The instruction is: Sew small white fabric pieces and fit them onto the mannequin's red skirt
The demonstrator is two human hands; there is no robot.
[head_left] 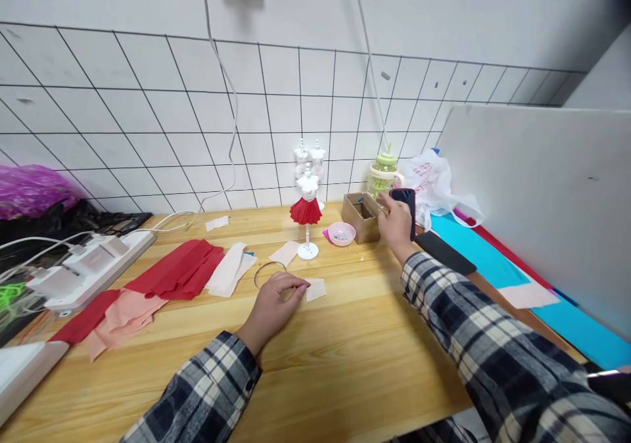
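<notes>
Currently | left hand (pixel 273 306) pinching pale scrap (pixel 317 290) | right hand (pixel 396 226) beside box (pixel 369 231), can't tell grip | bag (pixel 428 175) print illegible

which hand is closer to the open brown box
Right. The right hand is at the right edge of the brown box; the left hand is farther off, in front and to the left, at a pale piece.

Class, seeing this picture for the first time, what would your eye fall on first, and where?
Probably the small white mannequin in its bright red skirt, near the middle of the table. Next might come the red cloth on the table's left, then the left hand at the edge of a pale scrap.
</notes>
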